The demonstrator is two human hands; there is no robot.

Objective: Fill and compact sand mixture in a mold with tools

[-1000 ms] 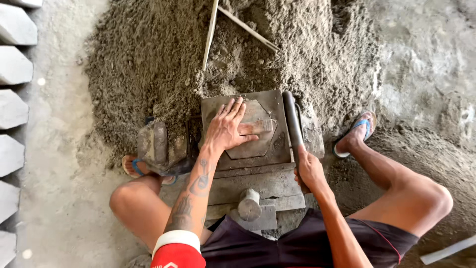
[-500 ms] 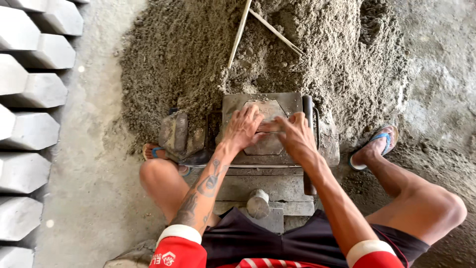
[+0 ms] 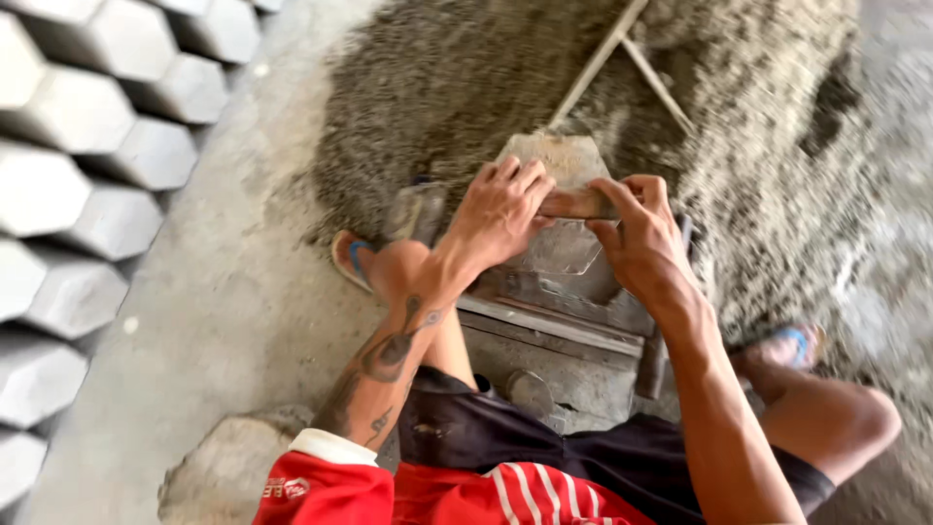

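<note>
I squat over a grey metal block mould set at the edge of a heap of damp grey mix. My left hand and my right hand together grip a freshly formed hexagonal block by its near edge, apparently on a thin pallet, tilted and raised just above the mould's hexagonal opening. My fingers hide the block's near side.
Rows of pale finished hexagonal blocks lie on the concrete floor at the left. Two thin wooden sticks lie on the heap. My sandalled feet flank the mould, whose lever handle is at the right.
My right hand left the lever and joined the left on the block. Both hands have lifted the hexagonal block out of the mould. The view shifted right and closer.
</note>
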